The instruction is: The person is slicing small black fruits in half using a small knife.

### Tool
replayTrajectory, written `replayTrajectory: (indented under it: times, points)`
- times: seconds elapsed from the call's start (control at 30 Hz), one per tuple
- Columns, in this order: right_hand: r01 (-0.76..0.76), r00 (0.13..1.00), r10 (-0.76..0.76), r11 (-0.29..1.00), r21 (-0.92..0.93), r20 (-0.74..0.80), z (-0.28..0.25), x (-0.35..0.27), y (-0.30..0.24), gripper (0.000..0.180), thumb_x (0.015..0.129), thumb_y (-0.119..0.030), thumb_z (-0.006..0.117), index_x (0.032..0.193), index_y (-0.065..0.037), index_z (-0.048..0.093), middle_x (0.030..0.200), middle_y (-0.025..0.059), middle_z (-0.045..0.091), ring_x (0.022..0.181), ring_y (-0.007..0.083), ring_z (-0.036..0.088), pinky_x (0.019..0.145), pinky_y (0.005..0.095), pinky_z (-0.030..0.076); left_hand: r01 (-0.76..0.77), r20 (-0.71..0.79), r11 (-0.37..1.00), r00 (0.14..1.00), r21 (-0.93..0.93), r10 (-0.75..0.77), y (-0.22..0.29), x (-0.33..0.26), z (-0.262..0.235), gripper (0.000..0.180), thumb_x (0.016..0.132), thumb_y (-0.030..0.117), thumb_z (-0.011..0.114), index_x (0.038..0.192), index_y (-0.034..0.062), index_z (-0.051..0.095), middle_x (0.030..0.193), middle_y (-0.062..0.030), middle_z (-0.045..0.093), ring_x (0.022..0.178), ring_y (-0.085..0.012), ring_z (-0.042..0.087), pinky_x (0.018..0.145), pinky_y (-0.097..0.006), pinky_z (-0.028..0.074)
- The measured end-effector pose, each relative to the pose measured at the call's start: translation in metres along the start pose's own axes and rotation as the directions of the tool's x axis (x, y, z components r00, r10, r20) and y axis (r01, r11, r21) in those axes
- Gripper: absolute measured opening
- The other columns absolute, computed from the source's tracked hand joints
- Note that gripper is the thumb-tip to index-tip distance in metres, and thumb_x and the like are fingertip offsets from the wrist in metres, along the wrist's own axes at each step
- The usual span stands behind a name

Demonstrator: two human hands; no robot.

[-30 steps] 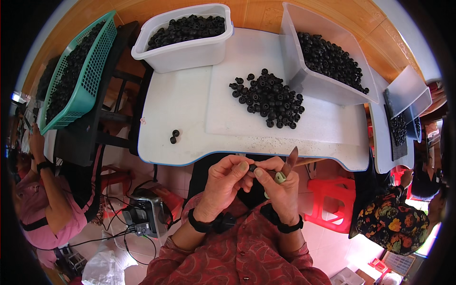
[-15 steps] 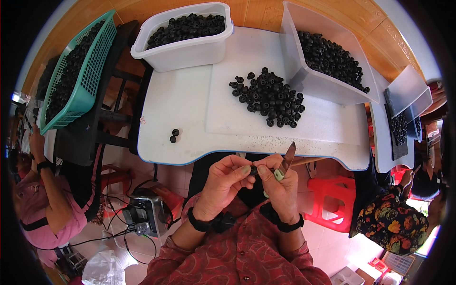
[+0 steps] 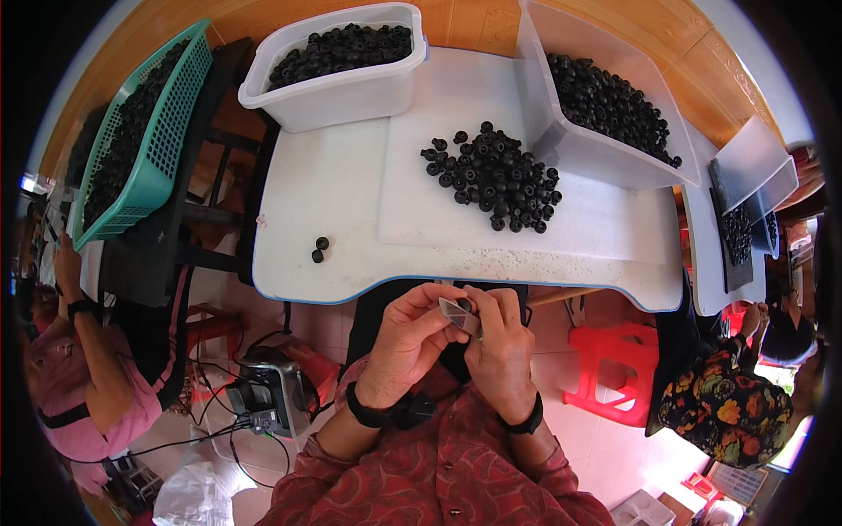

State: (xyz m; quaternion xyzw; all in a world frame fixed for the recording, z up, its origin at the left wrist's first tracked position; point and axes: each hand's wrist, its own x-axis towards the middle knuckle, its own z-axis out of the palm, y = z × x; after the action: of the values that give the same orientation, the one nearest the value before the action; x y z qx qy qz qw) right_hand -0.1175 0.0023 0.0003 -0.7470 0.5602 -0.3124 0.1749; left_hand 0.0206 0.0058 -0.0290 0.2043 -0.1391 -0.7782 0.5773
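Observation:
My left hand [image 3: 405, 344] pinches a small round black part [image 3: 465, 304], mostly covered by fingers, just in front of the table edge. My right hand [image 3: 502, 355] is closed on a small knife, whose blade [image 3: 456, 315] lies across against the part and points at my left fingers. Its handle is hidden inside the right palm. Beyond the hands, a loose pile of the same black parts [image 3: 495, 180], several showing a hole, is spread on the white table [image 3: 329, 188]. Two more black parts [image 3: 319, 249] sit apart at the table's left.
A white tub [image 3: 342, 103] and a clear bin [image 3: 605, 158], both holding black parts, stand at the table's back. A green basket [image 3: 167, 167] is at left. Two co-workers sit at the sides, beside a red stool [image 3: 610, 368] and a floor device with cables [image 3: 263, 394].
The knife has swung from pointing up and away to lying across the black part, blade toward my left hand. My right hand has turned over, knuckles now up.

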Motion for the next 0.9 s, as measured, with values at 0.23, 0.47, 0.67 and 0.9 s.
replayTrajectory:
  times: [0.23,0.47,0.67,0.9]
  points:
    - [0.026,1.000,-0.025,0.996,-0.085,0.006,0.0001,0.0013,0.0011,0.045,0.069,-0.003,0.070,0.112,-0.005,0.060,0.092,0.0089,0.053,0.068,0.0262,0.064,0.053,0.0358,0.051,-0.003,0.026,1.000,1.000,-0.009,0.003,0.0012,0.0004,0.0022,0.020,0.093,0.003,0.054,0.111,-0.0007,0.059,0.102,-0.0095,0.063,0.089,-0.0167,0.063,0.075,-0.029,0.055]
    - [0.037,0.999,-0.038,0.993,-0.112,-0.002,0.0010,0.0034,-0.0009,0.046,0.068,-0.006,0.071,0.113,-0.004,0.060,0.091,0.0091,0.053,0.066,0.0254,0.063,0.051,0.0355,0.051,-0.041,0.031,0.999,0.999,0.007,0.041,-0.0010,0.0003,-0.0004,0.020,0.092,0.004,0.056,0.112,-0.0002,0.059,0.101,-0.0087,0.062,0.089,-0.0163,0.063,0.074,-0.028,0.055]
    - [0.043,0.999,-0.044,0.989,-0.143,-0.001,0.0004,0.0032,-0.0028,0.045,0.069,-0.006,0.070,0.112,-0.004,0.060,0.090,0.0090,0.053,0.065,0.0249,0.063,0.051,0.0347,0.051,-0.043,0.033,0.999,0.999,0.004,0.043,-0.0018,0.0010,-0.0003,0.021,0.092,0.005,0.057,0.111,-0.0002,0.059,0.100,-0.0086,0.063,0.087,-0.0165,0.063,0.073,-0.029,0.054]
    - [0.049,0.999,-0.050,0.989,-0.141,-0.004,0.0013,0.0032,-0.0028,0.045,0.069,-0.006,0.070,0.112,-0.004,0.060,0.090,0.0091,0.053,0.065,0.0244,0.063,0.052,0.0342,0.051,-0.046,0.031,0.999,0.998,-0.008,0.046,-0.0041,0.0008,-0.0035,0.022,0.091,0.006,0.058,0.112,-0.0003,0.059,0.097,-0.0095,0.064,0.084,-0.0164,0.063,0.072,-0.029,0.054]
